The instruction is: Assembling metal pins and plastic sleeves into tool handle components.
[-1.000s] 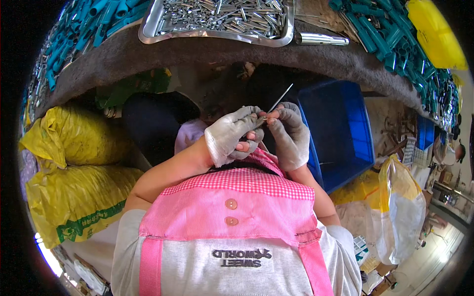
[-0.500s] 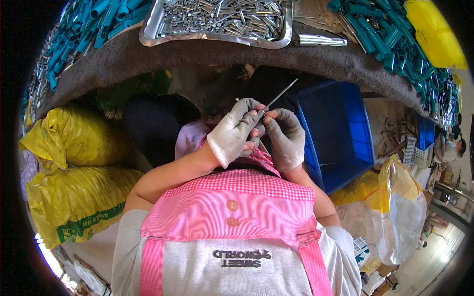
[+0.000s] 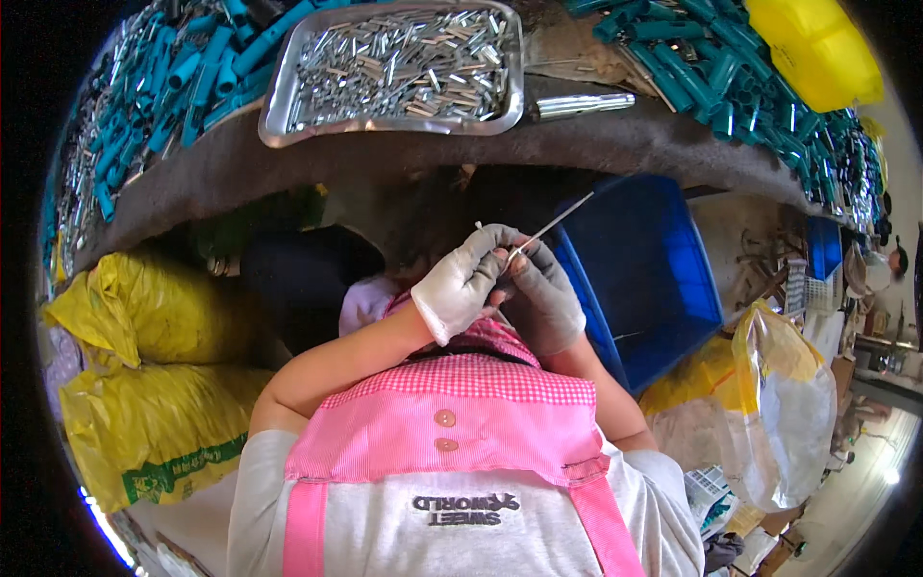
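Note:
In front of my apron, both gloved hands are close together around the lower end of a thin metal rod (image 3: 562, 218), which slants up to the right. My left hand (image 3: 460, 281) has its fingers curled and its fingertips bent in at the rod's base. From the other side, my right hand (image 3: 550, 300) pinches at the same spot with thumb and forefinger. The fingers hide most of the rod's lower end and any small part held there. A small pale tip (image 3: 479, 226) shows by the left knuckles; I cannot tell what it is.
On the cloth-covered bench edge stands a metal tray (image 3: 273, 133) of small metal pins, with a shiny metal tube (image 3: 585, 105) beside it. Teal tubes (image 3: 731, 87) are heaped near a yellow container (image 3: 817, 58). A blue bin (image 3: 700, 264) and yellow sacks (image 3: 159, 423) flank me.
My right hand has come in closer to the left, and its fingers now cover more of the rod's base. The bench and tray appear lower in view as the head has tilted.

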A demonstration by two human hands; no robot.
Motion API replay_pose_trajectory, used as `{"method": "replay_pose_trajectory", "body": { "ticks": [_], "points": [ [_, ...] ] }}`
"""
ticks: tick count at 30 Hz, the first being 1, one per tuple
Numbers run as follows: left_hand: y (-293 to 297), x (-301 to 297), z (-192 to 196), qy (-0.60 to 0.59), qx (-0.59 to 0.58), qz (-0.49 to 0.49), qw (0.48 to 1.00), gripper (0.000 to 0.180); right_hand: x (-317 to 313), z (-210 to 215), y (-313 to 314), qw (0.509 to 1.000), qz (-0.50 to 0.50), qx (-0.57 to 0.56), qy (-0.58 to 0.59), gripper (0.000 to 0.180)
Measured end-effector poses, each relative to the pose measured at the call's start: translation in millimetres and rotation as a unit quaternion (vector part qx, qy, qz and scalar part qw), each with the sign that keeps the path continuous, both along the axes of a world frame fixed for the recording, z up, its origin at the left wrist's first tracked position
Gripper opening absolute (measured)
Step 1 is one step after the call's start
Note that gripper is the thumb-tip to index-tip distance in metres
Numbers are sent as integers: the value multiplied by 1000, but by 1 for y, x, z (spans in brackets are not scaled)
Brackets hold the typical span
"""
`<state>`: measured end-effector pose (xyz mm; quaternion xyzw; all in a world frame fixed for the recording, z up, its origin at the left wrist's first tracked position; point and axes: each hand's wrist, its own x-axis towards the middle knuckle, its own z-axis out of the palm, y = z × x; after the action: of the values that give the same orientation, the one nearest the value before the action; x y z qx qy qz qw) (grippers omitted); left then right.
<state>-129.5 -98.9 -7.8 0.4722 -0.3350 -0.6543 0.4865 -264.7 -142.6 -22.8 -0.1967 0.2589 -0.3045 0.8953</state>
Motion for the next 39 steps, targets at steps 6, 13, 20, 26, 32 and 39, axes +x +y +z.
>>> {"method": "replay_pose_trajectory", "body": {
  "ticks": [6, 13, 20, 26, 32, 39],
  "points": [
    [-18, -17, 22, -21, -22, -25, 999, 24, -18, 9, -14, 996, -24, -83, -29, 33],
    [-43, -35, 33, -113, -119, 17, 986, 32, -33, 12, -31, 987, -103, -117, -41, 31],
    [-44, -43, 15, -220, -250, 48, 942, 25, -35, 12, -29, 976, -174, -132, -10, 30],
    [-45, -40, 25, -201, -201, 6, 959, 27, -42, 16, -35, 980, -133, -144, -6, 29],
    [-43, -45, 14, -288, -298, 74, 907, 26, -40, 13, -32, 977, -157, -129, 60, 22],
    [-42, -35, 30, -107, -79, -25, 991, 19, -44, 9, -33, 970, -166, -157, 77, 28]
  ]
}}
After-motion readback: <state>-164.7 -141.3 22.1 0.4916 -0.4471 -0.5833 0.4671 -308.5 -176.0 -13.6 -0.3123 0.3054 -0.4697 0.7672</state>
